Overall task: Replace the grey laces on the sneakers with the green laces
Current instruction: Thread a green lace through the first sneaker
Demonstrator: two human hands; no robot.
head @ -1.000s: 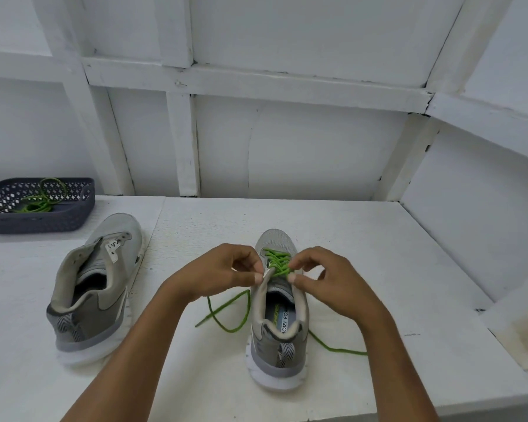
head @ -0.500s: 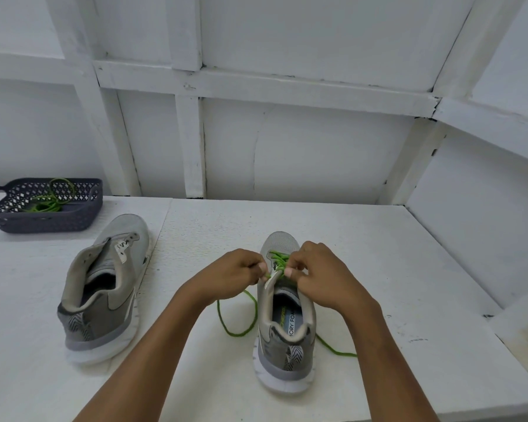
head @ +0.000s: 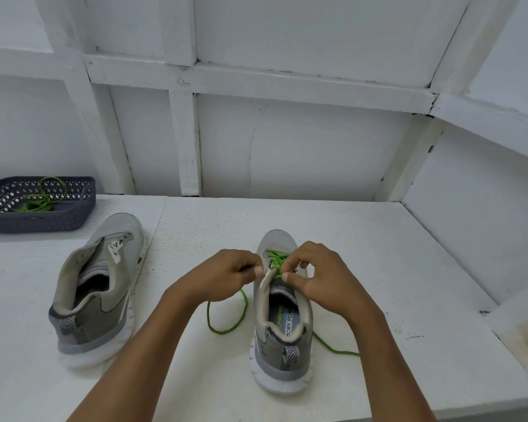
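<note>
A grey sneaker stands heel toward me in the middle of the white table, with a green lace threaded through its front eyelets. My left hand pinches the shoe's left eyelet flap. My right hand pinches the green lace over the tongue. One loose lace end loops on the table left of the shoe, the other trails out to the right. A second grey sneaker with no lace stands to the left.
A dark perforated basket at the far left holds another green lace. White panelled walls close in behind and on the right. The table's front edge runs near my forearms.
Both hands have drawn closer together over the shoe's eyelets. The left lace loop has pulled in tighter toward the shoe. The view has shifted slightly.
</note>
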